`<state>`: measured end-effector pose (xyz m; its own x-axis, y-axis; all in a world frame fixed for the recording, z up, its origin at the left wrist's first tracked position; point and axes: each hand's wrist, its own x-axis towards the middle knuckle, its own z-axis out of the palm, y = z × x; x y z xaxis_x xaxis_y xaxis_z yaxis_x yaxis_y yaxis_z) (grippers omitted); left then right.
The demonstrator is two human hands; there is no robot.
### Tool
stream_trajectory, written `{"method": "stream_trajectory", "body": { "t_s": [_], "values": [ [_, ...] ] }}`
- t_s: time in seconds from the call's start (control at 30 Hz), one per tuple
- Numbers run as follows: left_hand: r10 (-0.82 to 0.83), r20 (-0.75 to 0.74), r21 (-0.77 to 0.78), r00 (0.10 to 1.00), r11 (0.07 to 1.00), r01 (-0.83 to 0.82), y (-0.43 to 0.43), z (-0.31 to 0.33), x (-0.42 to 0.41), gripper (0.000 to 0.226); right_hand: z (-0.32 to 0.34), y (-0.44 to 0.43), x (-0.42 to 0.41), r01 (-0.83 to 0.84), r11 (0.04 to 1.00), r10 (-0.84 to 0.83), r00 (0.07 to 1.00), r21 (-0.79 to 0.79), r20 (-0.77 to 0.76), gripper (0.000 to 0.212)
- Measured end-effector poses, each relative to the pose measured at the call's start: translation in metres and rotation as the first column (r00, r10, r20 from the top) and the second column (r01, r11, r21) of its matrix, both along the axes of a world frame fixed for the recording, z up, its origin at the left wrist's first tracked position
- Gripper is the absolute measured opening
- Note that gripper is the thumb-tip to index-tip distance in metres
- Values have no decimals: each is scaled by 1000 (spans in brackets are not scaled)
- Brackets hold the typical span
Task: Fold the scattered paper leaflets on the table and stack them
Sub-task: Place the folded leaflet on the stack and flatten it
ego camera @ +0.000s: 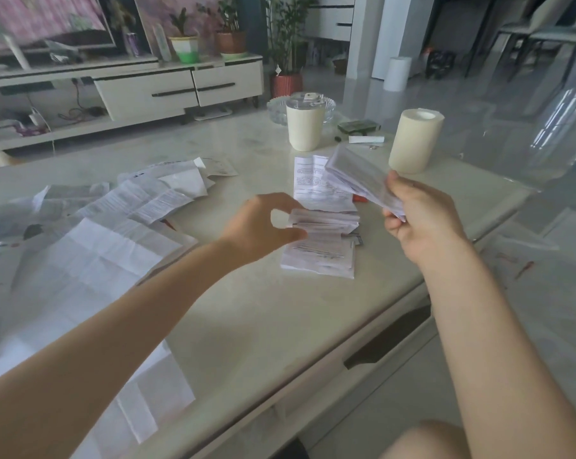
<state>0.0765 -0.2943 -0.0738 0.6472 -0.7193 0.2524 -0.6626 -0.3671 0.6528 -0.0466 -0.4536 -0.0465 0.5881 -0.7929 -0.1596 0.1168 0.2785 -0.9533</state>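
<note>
My right hand (419, 220) holds a folded leaflet (362, 175) up in the air, tilted, above the table (280, 309). My left hand (263, 226) reaches to a small stack of folded leaflets (323, 243), thumb and fingers curved at the end of its top piece (326, 221); the grip itself is unclear. Behind the stack a half-folded printed sheet (316, 183) lies flat. Unfolded, creased leaflets (140, 197) are scattered on the left. A large open sheet (91, 260) lies under my left forearm.
A cream tumbler (304, 127), a paper roll (412, 140), a glass bowl (276, 109), a green box (357, 126) and a small tube (366, 139) stand at the table's far side. The table edge runs diagonally on the right; a TV cabinet (147, 91) stands behind.
</note>
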Motion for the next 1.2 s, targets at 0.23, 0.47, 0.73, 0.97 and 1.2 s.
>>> {"method": "stream_trajectory", "body": {
  "t_s": [0.23, 0.47, 0.73, 0.97, 1.2],
  "values": [
    [-279, 429, 262, 859, 949, 177, 20, -23, -18, 28, -17, 11, 2, -207, 969, 180, 965, -138, -191, 14],
    [-1, -237, -10, 971, 1000, -2, 25, -17, -30, 22, -50, 30, 0, -394, 618, -168, 779, -680, -604, 37],
    [-91, 400, 132, 912, 990, 41, 17, -16, -30, 38, -46, 38, 4, -468, 502, -287, 703, -727, -651, 44],
    [-223, 383, 301, 897, 948, 107, 13, -24, -28, 53, -51, 27, 5, -448, 494, -238, 754, -745, -611, 29],
    [-140, 428, 264, 893, 964, 24, 7, -26, -36, 35, -56, 24, 12, -406, 449, -269, 788, -796, -553, 23]
  ]
}}
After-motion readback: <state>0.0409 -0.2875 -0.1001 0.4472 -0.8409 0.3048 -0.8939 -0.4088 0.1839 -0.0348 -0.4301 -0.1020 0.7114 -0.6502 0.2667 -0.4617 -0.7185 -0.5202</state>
